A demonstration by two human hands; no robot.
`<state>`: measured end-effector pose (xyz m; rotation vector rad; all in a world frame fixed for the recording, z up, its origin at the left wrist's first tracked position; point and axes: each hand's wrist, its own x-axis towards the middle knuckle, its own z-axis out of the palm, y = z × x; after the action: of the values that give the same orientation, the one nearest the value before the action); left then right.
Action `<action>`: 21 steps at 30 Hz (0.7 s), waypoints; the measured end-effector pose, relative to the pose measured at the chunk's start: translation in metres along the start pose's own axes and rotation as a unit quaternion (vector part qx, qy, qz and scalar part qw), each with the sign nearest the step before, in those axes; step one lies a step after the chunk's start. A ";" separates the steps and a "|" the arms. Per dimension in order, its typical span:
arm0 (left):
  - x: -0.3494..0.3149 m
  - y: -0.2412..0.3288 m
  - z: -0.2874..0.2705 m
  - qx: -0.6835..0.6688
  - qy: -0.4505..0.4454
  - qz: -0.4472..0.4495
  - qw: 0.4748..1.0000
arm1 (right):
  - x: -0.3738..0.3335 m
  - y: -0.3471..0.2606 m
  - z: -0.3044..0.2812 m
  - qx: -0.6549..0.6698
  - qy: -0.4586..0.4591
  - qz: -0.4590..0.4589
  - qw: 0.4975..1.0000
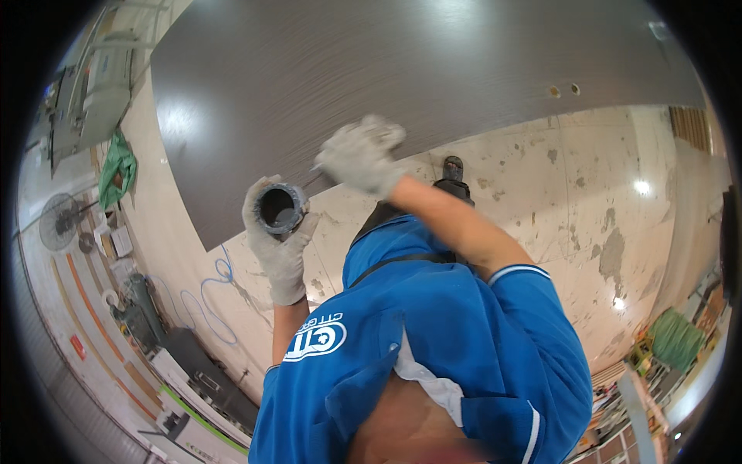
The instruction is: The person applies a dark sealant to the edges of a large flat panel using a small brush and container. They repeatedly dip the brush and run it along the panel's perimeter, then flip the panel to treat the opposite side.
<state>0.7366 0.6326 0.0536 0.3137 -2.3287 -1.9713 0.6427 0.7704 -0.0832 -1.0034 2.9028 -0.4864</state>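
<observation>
My left hand (pixel 278 255), in a pale work glove, is wrapped round a small round tub (pixel 297 198) near the panel's front left corner. The tub's mouth faces up, its inside looks dark, and its grey rim is smeared. Just over the near edge of a large dark grey wood-grain panel (pixel 332 77) is my right hand (pixel 362 155), gloved too and blurred by motion. Its fingers are curled, and a thin tip pokes out beside the tub; what this belongs to is hidden. Two small holes (pixel 565 90) pierce the panel towards the right.
A blue air hose (pixel 205 298) lies coiled on the worn, patchy floor (pixel 541 193) at left. Farther left are a fan (pixel 59 222) and a green bag (pixel 117 170). Green bundled material (pixel 676 340) sits among clutter at lower right. My sandalled foot (pixel 454 166) is by the panel.
</observation>
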 end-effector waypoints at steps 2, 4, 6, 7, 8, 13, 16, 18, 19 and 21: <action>-0.001 -0.004 0.001 -0.004 -0.014 0.017 1.000 | -0.035 0.059 -0.024 -0.045 0.024 0.129 0.990; 0.000 -0.011 0.005 -0.001 -0.011 0.009 1.000 | -0.091 0.130 -0.059 0.068 0.123 0.221 0.965; 0.004 -0.018 0.007 -0.002 -0.008 0.001 1.000 | -0.141 0.176 -0.084 -0.024 0.194 0.355 0.914; 0.004 -0.020 0.007 -0.002 -0.008 -0.005 1.000 | -0.161 0.186 -0.090 -0.025 0.229 0.373 0.899; 0.005 -0.023 0.007 -0.008 -0.008 -0.011 1.000 | -0.176 0.189 -0.092 -0.006 0.226 0.458 0.860; 0.019 -0.036 0.001 -0.002 -0.042 0.017 0.999 | -0.187 0.087 -0.052 0.185 0.119 0.417 0.882; 0.022 -0.041 -0.010 0.014 -0.051 0.015 0.998 | -0.171 0.030 -0.024 0.233 0.112 0.345 0.902; 0.023 -0.044 -0.018 0.002 -0.055 0.018 0.998 | -0.164 0.012 -0.015 0.251 0.106 0.344 0.898; 0.022 -0.046 -0.019 -0.004 -0.058 0.021 0.998 | -0.161 0.008 -0.011 0.251 0.100 0.353 0.896; 0.023 -0.048 -0.026 -0.009 -0.053 0.010 0.999 | -0.155 0.004 -0.007 0.246 0.098 0.362 0.894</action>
<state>0.7241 0.5949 0.0090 0.1878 -2.3633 -2.0464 0.7622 0.8698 -0.0884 0.2068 2.7681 -1.1974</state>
